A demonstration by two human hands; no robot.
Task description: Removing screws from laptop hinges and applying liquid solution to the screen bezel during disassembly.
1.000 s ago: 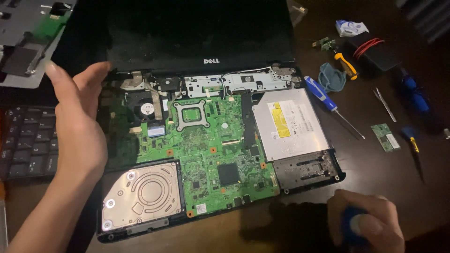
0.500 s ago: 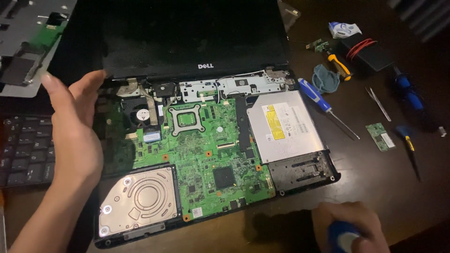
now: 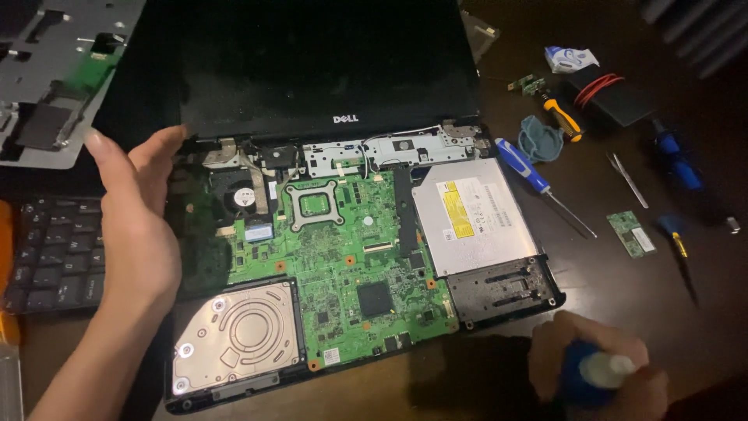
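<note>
**Steady the open laptop, keep the tool well gripped**

The fingers (image 3: 160,152) of the left hand (image 3: 136,226) lie straight and close together, thumb set slightly apart, flat against the left edge of the opened laptop base (image 3: 499,308); they press on it and clamp nothing. The fingertips reach up near the left hinge (image 3: 222,152), just beside the cooling fan (image 3: 241,195).

The right hand (image 3: 596,370) sits at the lower right, fingers curled shut around a blue handle with a white tip (image 3: 600,370). It looks like a screwdriver grip, but the working end is hidden, so I cannot tell for sure. This hand is off the laptop, just in front of its near right corner.

The laptop lies in the middle of the dark table (image 3: 623,288), lid open and flat behind, with the green motherboard (image 3: 351,257) bare, the hard drive (image 3: 238,335) at the near left and the silver optical drive (image 3: 471,214) at the right.

To work well here, I judge the bracing palm should stay on the plastic frame and off the board and fan. The tool should come down straight onto whatever it meets, with the handle seated in the palm so it cannot skid across the components. A blue screwdriver (image 3: 530,175), tweezers (image 3: 627,179) and a small green card (image 3: 631,234) lie apart to the right; a detached keyboard (image 3: 54,249) lies to the left.
</note>
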